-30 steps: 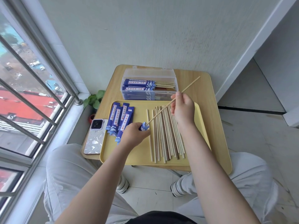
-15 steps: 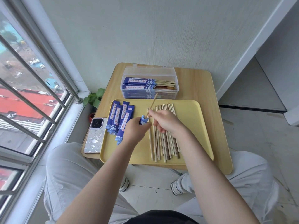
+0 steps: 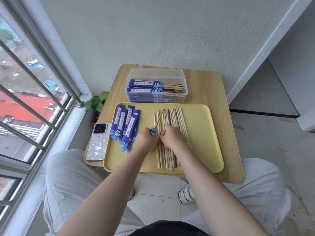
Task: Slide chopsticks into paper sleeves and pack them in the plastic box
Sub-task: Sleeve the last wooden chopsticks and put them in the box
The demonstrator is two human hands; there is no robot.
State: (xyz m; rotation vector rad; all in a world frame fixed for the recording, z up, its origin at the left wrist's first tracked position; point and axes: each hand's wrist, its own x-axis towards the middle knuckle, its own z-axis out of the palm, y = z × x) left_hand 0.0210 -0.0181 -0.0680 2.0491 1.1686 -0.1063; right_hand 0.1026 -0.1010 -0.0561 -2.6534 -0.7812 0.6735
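Since the earlier frame, the right hand has dropped from the raised chopstick onto the row of loose chopsticks on the yellow tray. The chopstick it was feeding now stands pushed into the paper sleeve, with a shorter length showing than before.

Left hand: fingers curled round the sleeve, holding it just above the tray with the chopstick slanting up and away. Right hand: fingers bent down onto the loose row beside the left hand; whether they already pinch a stick cannot be told, as the hand covers them.

Judgement: one stick is seated; the second stick of the pair is likely being fetched.

Empty sleeves lie fanned on the tray's left part. The plastic box sits open on the tabletop behind the tray, holding sleeved pairs.

Most of the held sleeve is hidden in the left hand, so how deep the stick sits is unclear. A phone lies left of the tray.
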